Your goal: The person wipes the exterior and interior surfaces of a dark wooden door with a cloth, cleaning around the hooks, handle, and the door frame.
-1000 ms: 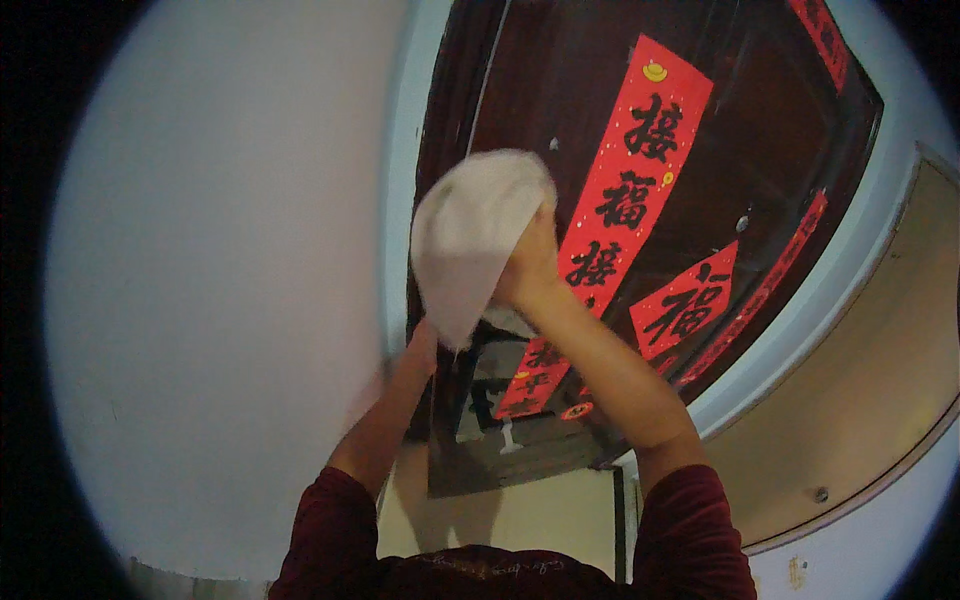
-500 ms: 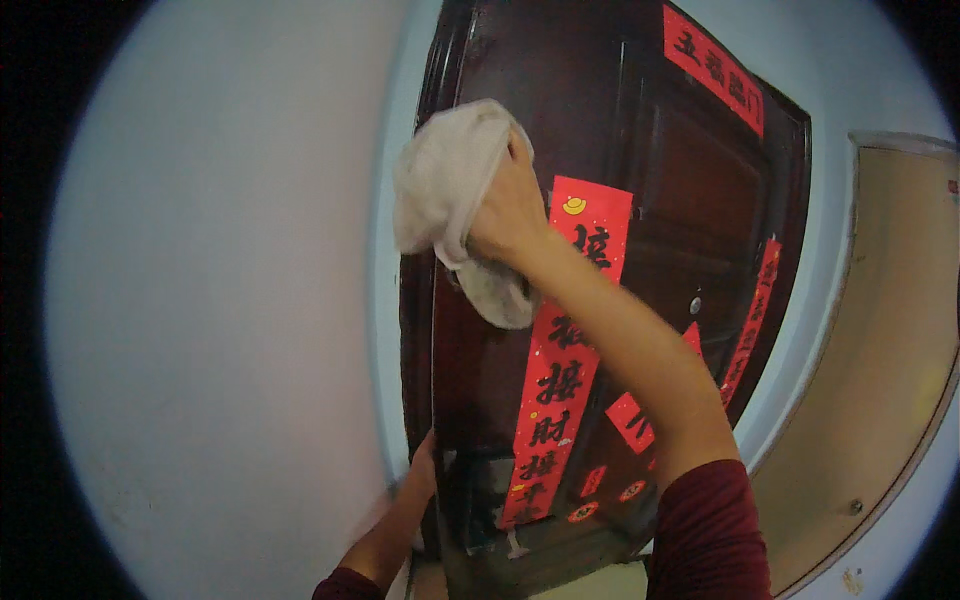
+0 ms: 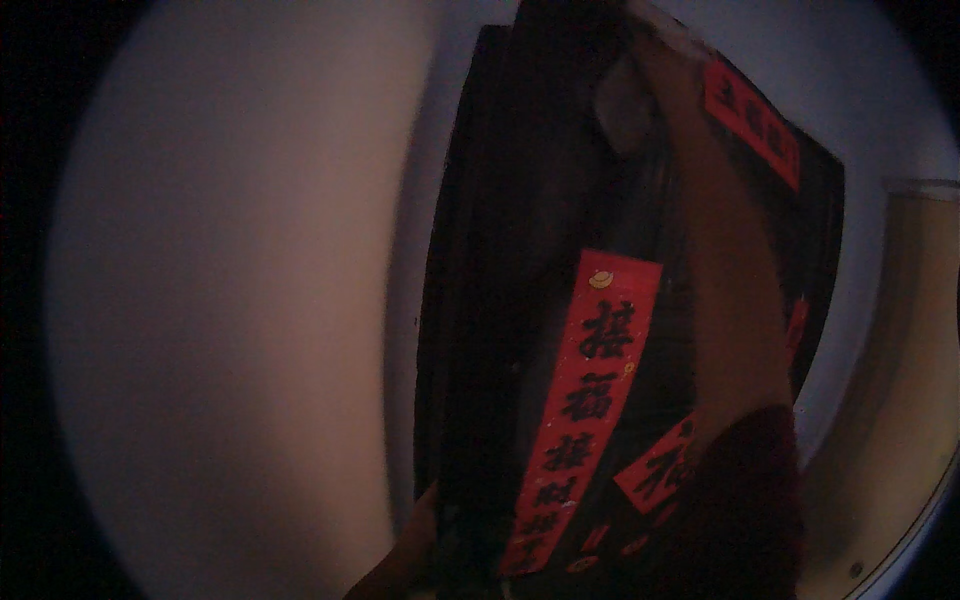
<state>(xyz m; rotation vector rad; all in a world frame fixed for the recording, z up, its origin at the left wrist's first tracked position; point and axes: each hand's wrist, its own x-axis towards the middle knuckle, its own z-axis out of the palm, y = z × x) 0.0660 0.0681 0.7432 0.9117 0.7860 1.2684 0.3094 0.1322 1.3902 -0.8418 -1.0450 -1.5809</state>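
My right arm reaches up across a dark wooden door [image 3: 540, 190]. At the top of the picture my right hand [image 3: 655, 30] is closed round a pale cloth [image 3: 625, 108], which hangs down against the upper part of the door. The picture is dim, so the fingers are hard to make out. Low on the left, my left hand [image 3: 424, 515] is at the door's left edge, its fingers hidden from sight.
A long red paper banner [image 3: 585, 410] runs down the door, with a red diamond-shaped paper [image 3: 655, 475] beside it and another red strip [image 3: 752, 125] at the top. A pale wall [image 3: 240, 300] stands left; a tan door [image 3: 910, 380] is at right.
My right hand has moved up and to the right with the cloth, from the door's left side to its top. The view has shifted and become much darker.
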